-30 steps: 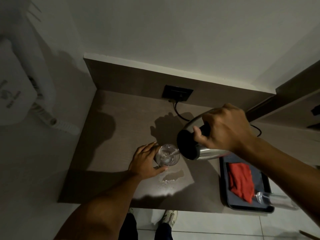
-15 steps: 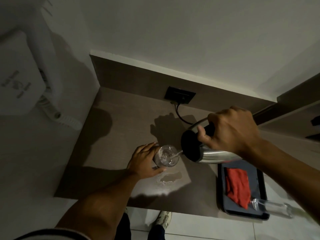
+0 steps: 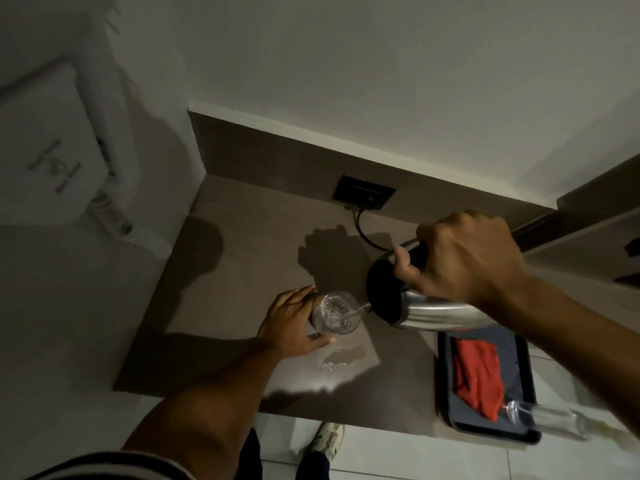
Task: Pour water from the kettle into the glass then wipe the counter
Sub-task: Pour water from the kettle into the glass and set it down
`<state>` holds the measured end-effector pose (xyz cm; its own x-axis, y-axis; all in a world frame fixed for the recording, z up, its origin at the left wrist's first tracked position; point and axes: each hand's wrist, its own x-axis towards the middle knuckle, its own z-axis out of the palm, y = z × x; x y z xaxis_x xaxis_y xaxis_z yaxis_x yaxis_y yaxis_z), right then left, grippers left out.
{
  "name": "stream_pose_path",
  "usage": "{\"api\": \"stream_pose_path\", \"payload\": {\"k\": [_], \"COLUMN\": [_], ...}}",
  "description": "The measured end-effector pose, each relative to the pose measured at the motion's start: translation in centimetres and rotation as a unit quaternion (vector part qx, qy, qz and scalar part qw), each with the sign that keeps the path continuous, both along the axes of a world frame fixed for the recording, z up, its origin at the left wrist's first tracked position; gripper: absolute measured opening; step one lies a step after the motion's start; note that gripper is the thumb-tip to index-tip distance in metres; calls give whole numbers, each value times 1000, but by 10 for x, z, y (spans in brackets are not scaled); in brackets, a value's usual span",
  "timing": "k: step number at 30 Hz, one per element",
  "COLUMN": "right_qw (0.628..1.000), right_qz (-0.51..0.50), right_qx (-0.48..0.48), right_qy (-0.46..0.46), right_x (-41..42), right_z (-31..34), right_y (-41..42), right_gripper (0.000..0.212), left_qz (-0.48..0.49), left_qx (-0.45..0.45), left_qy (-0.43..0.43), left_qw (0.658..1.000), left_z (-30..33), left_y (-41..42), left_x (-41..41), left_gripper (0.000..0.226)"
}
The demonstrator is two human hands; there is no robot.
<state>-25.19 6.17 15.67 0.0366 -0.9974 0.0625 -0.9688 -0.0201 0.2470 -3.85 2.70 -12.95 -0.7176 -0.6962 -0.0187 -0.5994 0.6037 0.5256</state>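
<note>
A clear glass [image 3: 335, 317] stands on the brown counter [image 3: 242, 271], and my left hand [image 3: 294, 323] is wrapped around its left side. My right hand [image 3: 464, 261] grips the black handle of a steel kettle [image 3: 429, 313], which is tipped to the left above the counter. A thin stream of water runs from its spout into the glass. A small puddle [image 3: 343, 358] lies on the counter just in front of the glass. A red cloth [image 3: 479, 375] lies on a dark tray [image 3: 446, 375] at the right.
A second clear glass [image 3: 550, 419] lies on its side on the tray's near corner. A black wall socket [image 3: 363, 197] with a cord sits on the backsplash behind the kettle. A white appliance [image 3: 41, 157] with a hose hangs at left. The counter's front edge is above my shoes.
The kettle stays tilted and keeps pouring, and both hands hold their grip. The view has shifted a little, with the tray sliding right in the picture.
</note>
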Motion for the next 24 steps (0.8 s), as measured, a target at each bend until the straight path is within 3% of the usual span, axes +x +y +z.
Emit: {"api": "stream_pose_path", "payload": {"k": [24], "right_qw": [1000], "right_qz": [-8], "right_qx": [26], "right_qy": [10], "right_x": [10], "right_z": [16], "right_y": [-15], "right_gripper": [63], "left_qz": [2], "left_qx": [-14], "left_qy": [12], "left_qw": [1000], "left_z": [-1], "left_y": [1], "left_x": [-1], "left_gripper": [95]}}
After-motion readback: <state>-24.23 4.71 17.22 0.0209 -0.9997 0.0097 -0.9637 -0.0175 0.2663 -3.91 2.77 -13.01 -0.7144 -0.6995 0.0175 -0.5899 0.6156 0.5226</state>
